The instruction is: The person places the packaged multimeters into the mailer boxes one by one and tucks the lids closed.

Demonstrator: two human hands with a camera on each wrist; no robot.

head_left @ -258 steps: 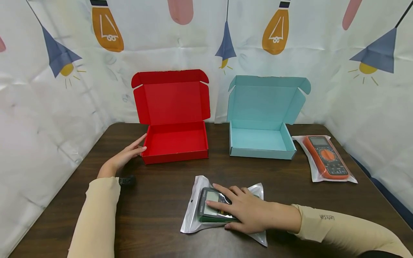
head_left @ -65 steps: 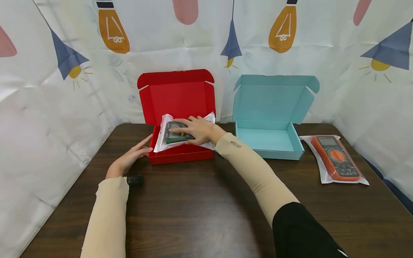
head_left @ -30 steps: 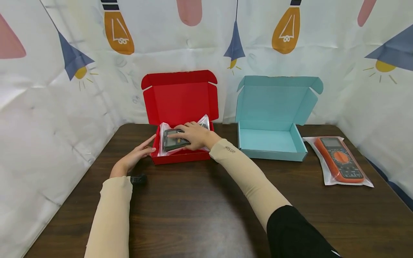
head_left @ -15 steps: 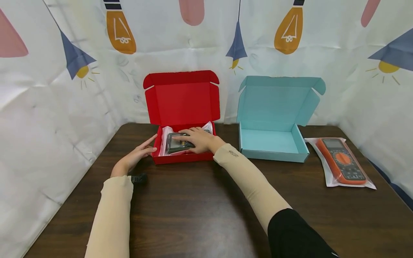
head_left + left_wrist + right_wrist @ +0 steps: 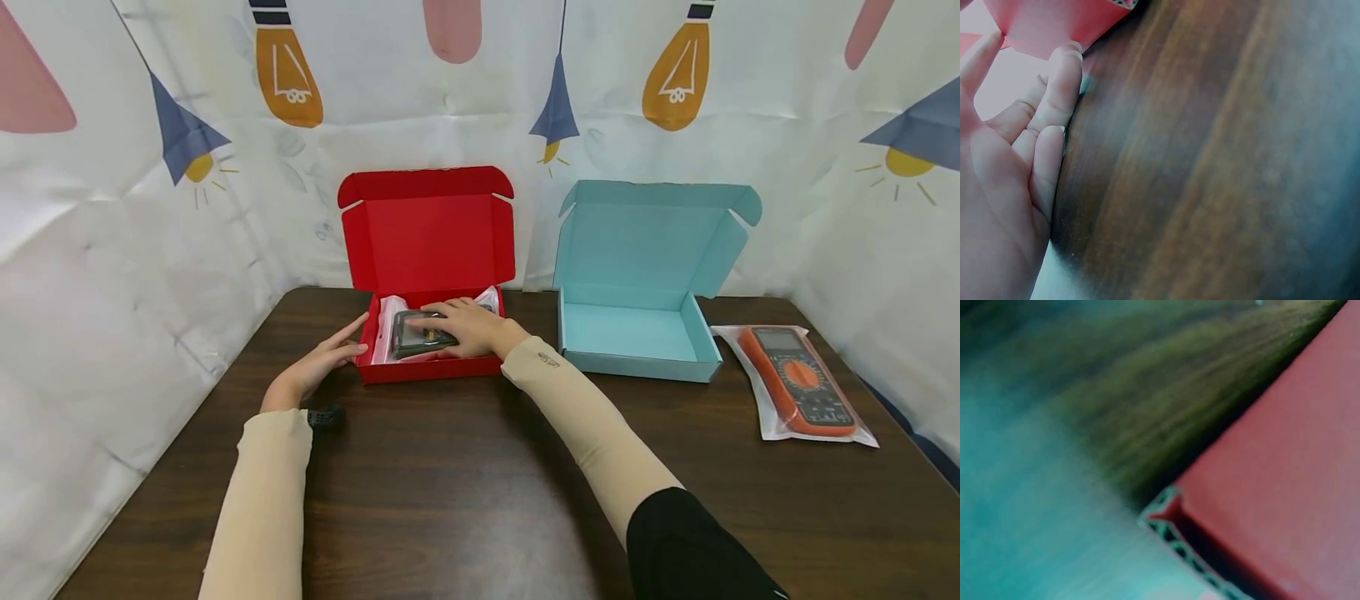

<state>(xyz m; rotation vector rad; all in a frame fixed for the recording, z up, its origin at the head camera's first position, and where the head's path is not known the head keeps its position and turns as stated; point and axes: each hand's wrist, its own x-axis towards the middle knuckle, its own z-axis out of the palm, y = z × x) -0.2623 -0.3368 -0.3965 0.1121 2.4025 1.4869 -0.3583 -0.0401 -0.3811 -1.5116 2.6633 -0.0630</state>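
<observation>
In the head view, the bagged dark green multimeter (image 5: 407,340) lies inside the open red cardboard box (image 5: 431,372). My right hand (image 5: 474,328) grips it from above, fingers across its face, covering its right part. The silvery bag (image 5: 384,329) shows at both ends. My left hand (image 5: 313,370) touches the box's left side with its fingertips, fingers mostly extended. In the left wrist view, that hand (image 5: 1013,150) reaches the red wall (image 5: 1054,22). The right wrist view shows a red box wall (image 5: 1272,462) and its corrugated edge, but not the hand.
A light blue box (image 5: 637,364) stands open to the right of the red one. Beyond it, an orange multimeter (image 5: 801,379) in a clear bag lies near the right edge of the dark wooden table (image 5: 465,500). A printed curtain (image 5: 450,125) hangs behind.
My right hand has carried the bagged green multimeter from the table's front middle into the red box, lowering it further over the last second. My left hand has stayed at the box's side.
</observation>
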